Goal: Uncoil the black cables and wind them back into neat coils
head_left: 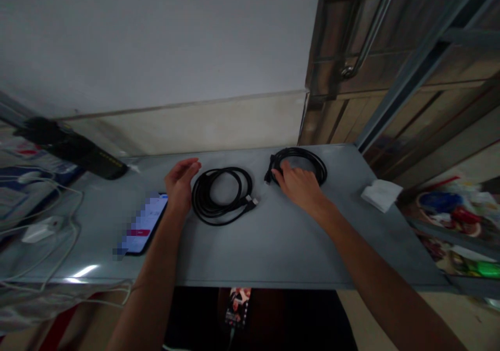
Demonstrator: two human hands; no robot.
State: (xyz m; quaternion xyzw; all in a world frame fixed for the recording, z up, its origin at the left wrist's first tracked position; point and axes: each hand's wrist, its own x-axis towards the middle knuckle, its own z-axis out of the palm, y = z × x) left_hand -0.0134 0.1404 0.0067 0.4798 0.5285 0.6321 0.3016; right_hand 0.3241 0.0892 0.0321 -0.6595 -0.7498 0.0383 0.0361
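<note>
Two coiled black cables lie on the grey table (273, 252). The left coil (203, 205) is loosely wound, its two connector ends at its right edge. Just left of it, my left hand (182, 184) is raised with fingers curled; whether anything is between them is too small to tell. My right hand (299, 184) rests over the front of the right coil (312, 158), thumb and forefinger a little apart near its left side, the other fingers bent. This coil's connectors point out at its left.
A lit phone (146, 226) lies beside my left forearm. A black bottle (86, 153), white cables and a white adapter (42, 229) are at the left. A crumpled white tissue (382, 195) is at the right. Another phone (238, 306) is below the table's front edge.
</note>
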